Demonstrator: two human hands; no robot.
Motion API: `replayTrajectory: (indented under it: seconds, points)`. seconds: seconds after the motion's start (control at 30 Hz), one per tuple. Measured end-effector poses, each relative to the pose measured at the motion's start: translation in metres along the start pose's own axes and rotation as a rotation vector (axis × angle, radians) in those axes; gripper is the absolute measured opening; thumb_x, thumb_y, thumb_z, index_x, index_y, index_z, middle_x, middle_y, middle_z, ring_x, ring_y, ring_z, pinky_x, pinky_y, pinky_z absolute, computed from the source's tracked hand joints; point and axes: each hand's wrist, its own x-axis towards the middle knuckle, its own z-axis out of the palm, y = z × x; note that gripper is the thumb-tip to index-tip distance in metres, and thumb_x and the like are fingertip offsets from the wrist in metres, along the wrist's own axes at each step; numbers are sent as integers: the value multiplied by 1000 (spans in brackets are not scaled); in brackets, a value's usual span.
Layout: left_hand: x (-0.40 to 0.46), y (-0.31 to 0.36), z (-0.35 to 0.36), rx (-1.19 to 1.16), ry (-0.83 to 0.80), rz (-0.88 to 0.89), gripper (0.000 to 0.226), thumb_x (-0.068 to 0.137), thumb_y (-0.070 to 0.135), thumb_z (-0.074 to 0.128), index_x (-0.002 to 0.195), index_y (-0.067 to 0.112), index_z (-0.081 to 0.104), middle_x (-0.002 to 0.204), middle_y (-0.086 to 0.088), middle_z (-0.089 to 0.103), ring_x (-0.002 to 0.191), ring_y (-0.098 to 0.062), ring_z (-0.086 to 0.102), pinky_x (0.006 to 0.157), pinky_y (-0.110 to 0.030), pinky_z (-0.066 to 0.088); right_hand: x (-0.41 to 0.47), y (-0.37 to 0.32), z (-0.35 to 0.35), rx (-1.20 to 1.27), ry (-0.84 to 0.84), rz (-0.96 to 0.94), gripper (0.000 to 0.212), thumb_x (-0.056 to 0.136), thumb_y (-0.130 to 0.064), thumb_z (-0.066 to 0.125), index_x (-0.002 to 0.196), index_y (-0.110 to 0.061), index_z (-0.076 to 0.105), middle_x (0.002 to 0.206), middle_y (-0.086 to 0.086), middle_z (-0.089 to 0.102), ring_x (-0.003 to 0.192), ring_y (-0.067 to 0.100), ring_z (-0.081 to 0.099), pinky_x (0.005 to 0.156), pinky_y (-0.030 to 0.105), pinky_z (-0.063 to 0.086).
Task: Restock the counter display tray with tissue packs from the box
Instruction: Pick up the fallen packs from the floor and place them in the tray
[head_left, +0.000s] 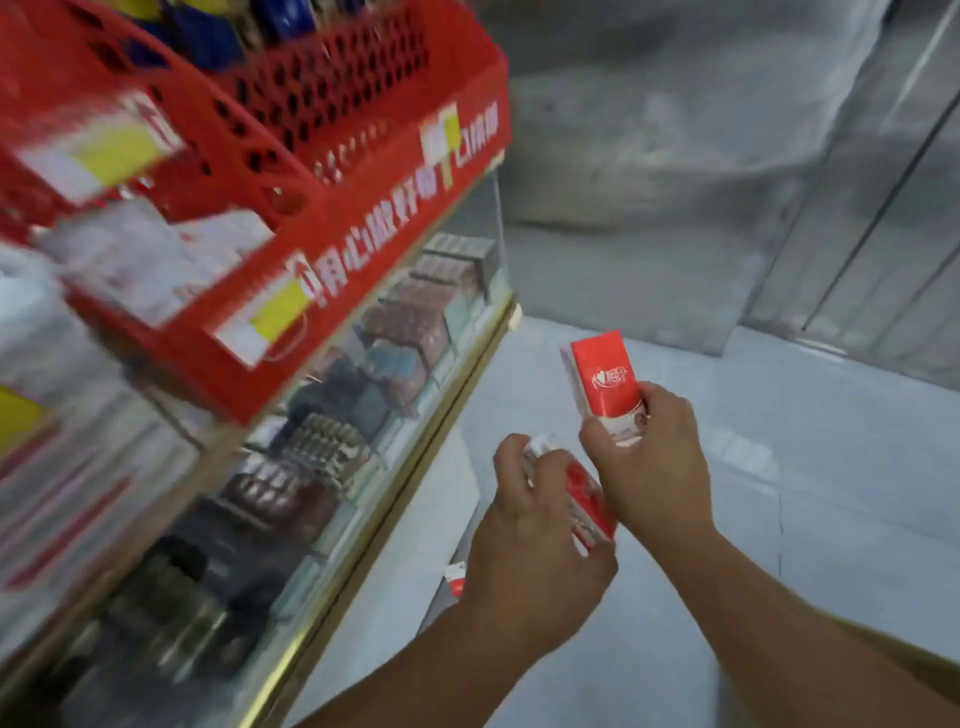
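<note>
The red display tray (332, 249) sits on top of a glass counter at upper left, blurred, with white and red tissue packs (156, 254) lying in its front compartment. My right hand (649, 462) grips a red and white tissue pack (605, 379) upright, low and to the right of the tray. My left hand (535, 530) is just below it, closed on another red tissue pack (587, 499) held at a slant. The two hands almost touch. The box is hidden, apart from a small red and white corner (456, 578) showing under my left wrist.
The glass counter (415, 441) with a brass edge runs diagonally from lower left to upper right, with rows of small boxed goods (363, 374) inside. Pale floor tiles (779, 519) lie to the right. A grey wall and metal shutter (883, 234) stand behind.
</note>
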Motion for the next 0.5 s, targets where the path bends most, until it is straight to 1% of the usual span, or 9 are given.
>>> replayTrajectory:
  seconds: [0.03,0.1,0.17,0.2,0.23,0.3,0.37,0.43,0.5]
  points:
    - [3,23,-37,-5,48,44,69,73,43,74,127,35,32,141,11,8,105,-17,58,83,-23,47,7,-41,-19,31,18,-43,47,81,-38,73,122,-27,53,107,-5,52,88,14,59,79,37,51]
    - [10,59,-108,9,165,115,65,72,38,73,125,31,37,144,5,12,109,-24,54,84,-28,47,19,-120,-49,109,30,-125,44,80,-36,75,118,-28,54,106,-4,54,88,16,58,78,37,49]
    - [13,80,-175,37,305,139,65,69,34,75,124,28,41,144,0,18,111,-27,52,83,-26,44,26,-194,-71,174,30,-207,42,76,-43,73,111,-28,56,105,-2,60,88,18,60,75,35,48]
    - [12,86,-206,48,364,123,64,69,34,75,123,28,41,145,-1,18,111,-27,51,83,-24,42,28,-227,-77,199,26,-248,45,73,-49,69,111,-27,58,105,-1,63,89,18,62,75,35,49]
    - [9,89,-235,59,420,97,64,70,35,75,123,27,41,145,-1,18,113,-26,50,83,-24,41,27,-258,-80,220,9,-290,51,71,-53,65,114,-26,59,105,0,64,90,18,63,77,36,51]
    - [-5,86,-292,103,530,50,63,71,40,72,123,25,41,144,-2,18,116,-25,46,83,-27,41,18,-313,-77,257,-57,-375,55,71,-53,63,119,-26,59,109,0,62,92,17,63,77,35,51]
    - [-26,71,-340,154,612,-21,62,71,44,71,120,25,37,140,-1,19,112,-27,49,82,-32,45,0,-358,-69,292,-123,-479,49,75,-49,66,117,-26,57,109,-1,59,93,17,61,76,35,49]
    - [-51,48,-378,181,678,-129,62,72,46,75,115,27,34,136,-1,22,106,-29,53,76,-36,50,-24,-394,-55,290,-219,-570,40,80,-42,70,114,-29,53,108,-6,53,92,13,56,76,34,45]
    - [-79,22,-404,223,734,-263,61,73,46,76,112,28,33,132,1,23,98,-25,56,72,-34,50,-50,-419,-37,236,-348,-645,44,83,-41,70,120,-26,53,108,-10,48,91,10,52,76,32,41]
